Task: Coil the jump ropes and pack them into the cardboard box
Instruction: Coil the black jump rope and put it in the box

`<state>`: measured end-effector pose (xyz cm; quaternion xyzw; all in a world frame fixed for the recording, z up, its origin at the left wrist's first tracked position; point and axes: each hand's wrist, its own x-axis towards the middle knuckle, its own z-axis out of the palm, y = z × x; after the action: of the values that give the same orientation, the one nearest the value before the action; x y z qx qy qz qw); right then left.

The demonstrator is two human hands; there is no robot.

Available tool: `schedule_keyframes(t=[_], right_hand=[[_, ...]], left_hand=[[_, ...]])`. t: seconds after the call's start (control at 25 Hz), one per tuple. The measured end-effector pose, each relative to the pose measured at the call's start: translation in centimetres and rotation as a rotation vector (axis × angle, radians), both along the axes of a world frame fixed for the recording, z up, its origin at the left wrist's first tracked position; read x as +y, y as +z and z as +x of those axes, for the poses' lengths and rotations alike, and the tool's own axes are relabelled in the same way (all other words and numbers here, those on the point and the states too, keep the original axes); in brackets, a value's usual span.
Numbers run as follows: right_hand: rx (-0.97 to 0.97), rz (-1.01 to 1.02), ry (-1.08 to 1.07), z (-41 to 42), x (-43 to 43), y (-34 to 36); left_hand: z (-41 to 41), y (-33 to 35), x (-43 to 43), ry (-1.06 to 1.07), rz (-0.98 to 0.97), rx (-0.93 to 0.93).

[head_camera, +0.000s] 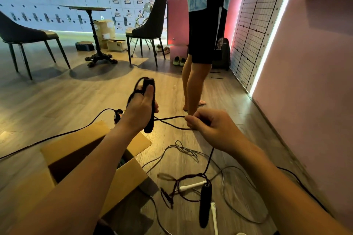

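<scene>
Jump ropes (pixel 205 204) litter wooden floor (pixel 76 91) beside pink wall (pixel 305 101).

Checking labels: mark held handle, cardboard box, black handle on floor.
held handle (pixel 149 126), head view, lower end.
cardboard box (pixel 72 147), head view, far flap.
floor handle (pixel 204 206), head view, middle.

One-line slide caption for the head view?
Left hand grips a black jump-rope handle while right hand pinches the cord near the open cardboard box.
</scene>
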<state>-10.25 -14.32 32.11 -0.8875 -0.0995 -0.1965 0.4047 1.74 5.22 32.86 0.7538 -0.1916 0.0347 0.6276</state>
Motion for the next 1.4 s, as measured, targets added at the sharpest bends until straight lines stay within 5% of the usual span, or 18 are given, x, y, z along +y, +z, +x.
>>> schedule_keyframes(t=[0.2, 0.32, 0.48, 0.6, 0.76, 0.96, 1.08, 1.28, 1.4], right_hand=[[-0.277, -0.045, -0.132, 0.3, -0.3, -0.4], [-0.272, -0.043, -0.209, 0.3, -0.8, -0.5], [-0.111, 0.079, -0.158, 0.4, -1.0, -0.5], [0.208, 0.123, -0.043, 0.6, -1.0, -0.9], [0.462, -0.03, -0.004, 0.7, -0.8, -2.0], [0.478, -0.062, 0.09, 0.4, 0.3, -1.3], [0.35, -0.164, 0.093, 0.3, 1.3, -0.8], [0.09, -0.246, -0.04, 0.3, 1.4, -0.3], [0.048, -0.274, -0.173, 0.3, 0.2, -0.7]], left_hand=[[-3.7, 0.9, -0.9, -0.471, 0.48, 0.329], [-5.2, 1.5, -1.3, -0.749, 0.445, 0.565], [-5.5, 2.7, -1.3, -0.933, 0.041, 0.687], [-5.7, 3.5, -1.4, -0.891, -0.413, 0.742], [-4.5, 3.4, -0.9, -0.698, -1.039, 0.645], [-2.2, 3.2, -0.1, -0.21, -1.228, 0.37], [-1.2, 2.7, 0.0, -0.078, -1.031, 0.268], [-1.9, 0.8, -1.3, -0.041, 0.101, -0.032], [-3.4, 0.8, -1.5, -0.307, 0.486, 0.169]])
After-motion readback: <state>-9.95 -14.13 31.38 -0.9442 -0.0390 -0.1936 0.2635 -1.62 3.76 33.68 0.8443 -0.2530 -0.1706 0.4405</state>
